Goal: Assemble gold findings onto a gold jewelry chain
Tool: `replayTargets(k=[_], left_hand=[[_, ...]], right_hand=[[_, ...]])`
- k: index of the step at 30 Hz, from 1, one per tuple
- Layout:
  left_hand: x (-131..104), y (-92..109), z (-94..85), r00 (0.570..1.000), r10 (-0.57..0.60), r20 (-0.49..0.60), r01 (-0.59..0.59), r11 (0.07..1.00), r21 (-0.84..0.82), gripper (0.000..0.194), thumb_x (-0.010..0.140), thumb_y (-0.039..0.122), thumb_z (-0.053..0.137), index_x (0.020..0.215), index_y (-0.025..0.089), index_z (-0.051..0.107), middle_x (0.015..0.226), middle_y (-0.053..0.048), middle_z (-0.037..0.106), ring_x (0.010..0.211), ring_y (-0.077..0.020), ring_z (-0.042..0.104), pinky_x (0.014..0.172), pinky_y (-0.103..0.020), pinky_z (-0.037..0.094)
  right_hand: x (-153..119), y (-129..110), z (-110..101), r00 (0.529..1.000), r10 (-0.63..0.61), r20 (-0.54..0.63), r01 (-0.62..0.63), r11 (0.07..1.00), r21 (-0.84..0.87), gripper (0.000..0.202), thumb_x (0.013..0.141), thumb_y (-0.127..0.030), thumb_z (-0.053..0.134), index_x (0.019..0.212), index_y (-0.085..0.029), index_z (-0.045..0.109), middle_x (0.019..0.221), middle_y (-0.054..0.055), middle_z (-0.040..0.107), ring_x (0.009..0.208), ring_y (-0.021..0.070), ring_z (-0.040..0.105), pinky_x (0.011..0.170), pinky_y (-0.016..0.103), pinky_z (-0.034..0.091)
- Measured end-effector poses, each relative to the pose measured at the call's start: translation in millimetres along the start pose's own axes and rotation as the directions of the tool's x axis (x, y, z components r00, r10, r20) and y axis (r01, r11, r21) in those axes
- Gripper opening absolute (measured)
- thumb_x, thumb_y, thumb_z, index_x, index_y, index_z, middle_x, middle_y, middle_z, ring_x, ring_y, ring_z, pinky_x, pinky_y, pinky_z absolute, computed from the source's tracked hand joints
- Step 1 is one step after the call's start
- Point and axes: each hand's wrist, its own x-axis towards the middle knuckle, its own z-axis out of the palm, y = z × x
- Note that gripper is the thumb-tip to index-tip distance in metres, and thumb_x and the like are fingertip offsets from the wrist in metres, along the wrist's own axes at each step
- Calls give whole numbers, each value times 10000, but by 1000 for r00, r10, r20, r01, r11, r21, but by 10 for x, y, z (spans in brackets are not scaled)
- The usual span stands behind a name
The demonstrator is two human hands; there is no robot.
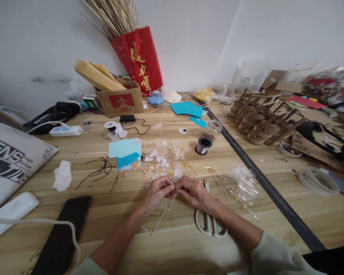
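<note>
My left hand [159, 192] and my right hand [194, 192] meet fingertip to fingertip, low over the wooden table. Both are closed in a pinch at the upper end of a beaded strand [162, 215]. From the fingers it trails down and left onto the tabletop, with silvery and gold beads along it. The exact bit between the fingertips is too small to tell. Just beyond the fingers lie loose silver beads [176, 172] and gold beads [146, 168]. Scissors [207, 221] with pale handles lie partly under my right forearm.
A wire spool [203, 146] and a clear jar [214, 128] stand ahead. Gold chains [225, 185] and small plastic bags [243, 183] lie right. Blue cards [124, 148], black cord [103, 170] and a phone [63, 233] are left. Brown lantern-like baskets [260, 122] stand back right.
</note>
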Motion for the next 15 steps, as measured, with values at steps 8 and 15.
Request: replayTargets(k=[8,15], left_hand=[[6,12,12,999,-2,-33,3,1000,30,286,713,383,710,704,137,564,595,-12,639,565,-129,610,562,-241,482],[20,-13,9,999,-5,-40,5,1000,2,305,714,400,707,719,138,550,587,-10,640,549,-128,617,547,-238,483]], right_hand=[[9,-14,-3,1000,22,18,-22,1000,-15,123,931,-190,508,892,-157,619,827,51,629,765,143,603,709,275,503],[1,-4,-5,999,38,30,-37,999,-15,124,934,-191,500,914,-163,620,837,52,626,780,149,607,733,291,508]])
